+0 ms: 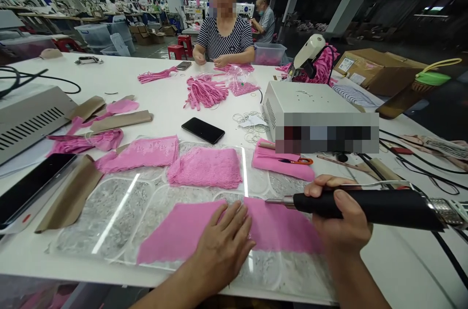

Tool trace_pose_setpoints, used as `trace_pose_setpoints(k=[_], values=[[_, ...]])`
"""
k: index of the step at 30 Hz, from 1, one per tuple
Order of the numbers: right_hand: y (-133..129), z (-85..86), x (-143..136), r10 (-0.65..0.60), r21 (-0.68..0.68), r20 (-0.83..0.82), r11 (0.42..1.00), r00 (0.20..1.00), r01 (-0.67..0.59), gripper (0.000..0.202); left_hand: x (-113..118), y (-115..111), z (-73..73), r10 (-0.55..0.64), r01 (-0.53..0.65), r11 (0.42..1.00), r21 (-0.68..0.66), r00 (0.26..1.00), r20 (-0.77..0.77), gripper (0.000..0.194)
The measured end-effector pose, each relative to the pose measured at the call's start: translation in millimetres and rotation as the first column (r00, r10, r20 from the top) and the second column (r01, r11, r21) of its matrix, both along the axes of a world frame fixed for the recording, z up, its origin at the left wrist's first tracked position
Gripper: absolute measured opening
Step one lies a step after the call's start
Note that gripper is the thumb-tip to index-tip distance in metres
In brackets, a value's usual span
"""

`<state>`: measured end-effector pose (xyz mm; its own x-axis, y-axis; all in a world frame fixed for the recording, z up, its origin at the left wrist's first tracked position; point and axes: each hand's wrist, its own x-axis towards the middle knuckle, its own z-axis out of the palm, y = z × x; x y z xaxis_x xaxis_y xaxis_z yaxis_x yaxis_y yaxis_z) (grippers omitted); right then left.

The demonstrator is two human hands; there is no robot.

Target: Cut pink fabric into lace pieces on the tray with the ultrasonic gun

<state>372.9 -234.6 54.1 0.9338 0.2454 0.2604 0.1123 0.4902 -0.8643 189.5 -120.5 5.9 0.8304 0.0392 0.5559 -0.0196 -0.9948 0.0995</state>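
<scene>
My left hand [224,241] lies flat, fingers spread, on a pink fabric piece [175,233] stretched over a clear plastic sheet [109,221] at the table's near edge. My right hand [338,219] grips a black handheld tool [369,206], held level, its thin metal tip [280,201] pointing left just above the pink fabric, close to my left fingertips. A cable runs from the tool's back end off to the right.
Two pink lace stacks [204,166] lie behind the sheet, beside a black phone [203,130], scissors [298,161] on folded pink cloth, and a white machine box [307,104]. A grey unit [25,121] sits left. A person in a striped shirt [224,38] works across the table.
</scene>
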Motion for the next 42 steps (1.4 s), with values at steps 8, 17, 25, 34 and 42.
trace_pose_setpoints(k=[8, 17, 25, 34, 42], values=[[0, -2.0, 0, 0.009, -0.013, 0.02, 1.0, 1.0, -0.009, 0.011, -1, 1, -3.7, -0.004, 0.003, 1.0, -0.023, 1.0, -0.03, 0.028], [4, -3.4, 0, 0.02, 0.004, 0.057, 1.0, 0.998, -0.02, 0.01, 0, 0, -2.2, -0.005, 0.005, 1.0, -0.023, 1.0, -0.021, 0.027], [4, -4.5, -3, 0.068, -0.002, 0.084, 0.998, 0.994, -0.068, 0.007, 0, 0, -5.0, -0.003, 0.002, 0.999, -0.042, 1.0, -0.026, 0.027], [-2, 0.7, 4, -0.009, 0.033, 0.049, 0.999, 0.999, 0.007, 0.008, 0, 2, -2.9, -0.002, 0.002, 0.999, -0.038, 1.0, 0.0, 0.026], [-13, 0.6, 12, -0.107, 0.009, 0.027, 0.994, 0.994, 0.107, 0.009, 2, 1, -0.8, 0.005, -0.004, 0.999, -0.04, 1.0, 0.01, 0.026]])
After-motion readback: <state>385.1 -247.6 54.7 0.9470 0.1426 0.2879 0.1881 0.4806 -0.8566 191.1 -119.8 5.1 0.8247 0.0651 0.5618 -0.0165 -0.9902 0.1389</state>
